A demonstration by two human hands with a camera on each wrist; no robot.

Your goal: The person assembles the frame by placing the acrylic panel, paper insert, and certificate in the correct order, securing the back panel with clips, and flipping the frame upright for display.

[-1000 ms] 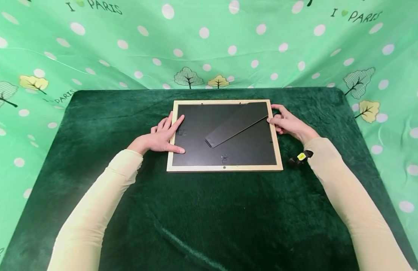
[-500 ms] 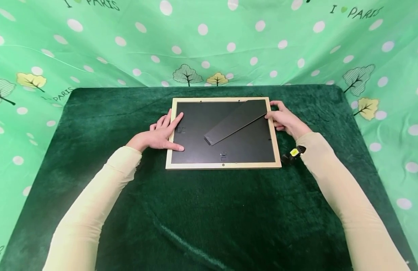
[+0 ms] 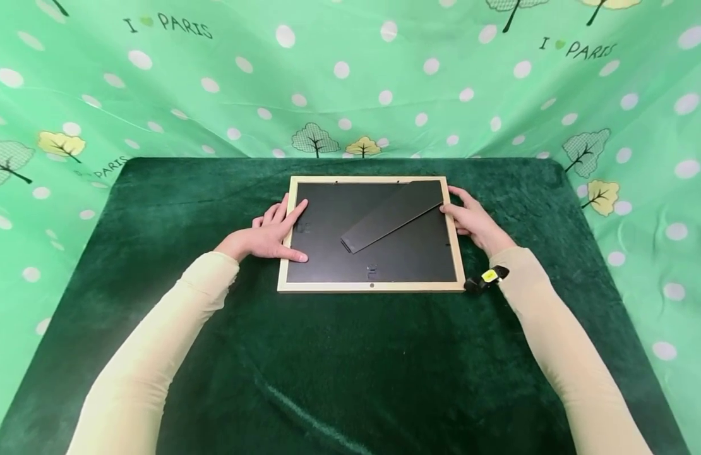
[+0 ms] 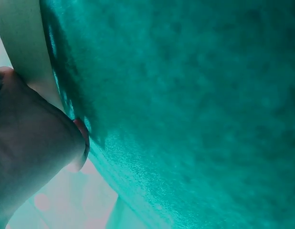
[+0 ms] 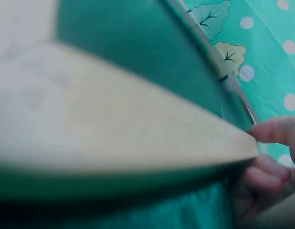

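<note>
In the head view a picture frame [image 3: 372,287] with a pale wood border lies back side up on the dark green cloth. Its black backing board [image 3: 322,265] carries a folded stand leg [image 3: 393,218], set slantwise. My left hand [image 3: 262,239] rests across the left border, thumb and forefinger spread straight on the board, the other fingers outside the edge. At the right border my right hand [image 3: 474,218] grips the frame near its upper corner. In the right wrist view the thumb [image 5: 274,130] sits on top of the border and curled fingers [image 5: 264,176] lie below it.
The dark green cloth [image 3: 350,373] covers the table. Behind and beside it hangs a light green curtain [image 3: 339,88] with white dots and printed trees. A small black device with a yellow tag [image 3: 489,275] is worn on the right wrist, close to the frame's lower right corner.
The head view has shifted a little. My right wrist has come slightly nearer the frame, its thumb still on the right border. The left hand keeps its place on the frame.
</note>
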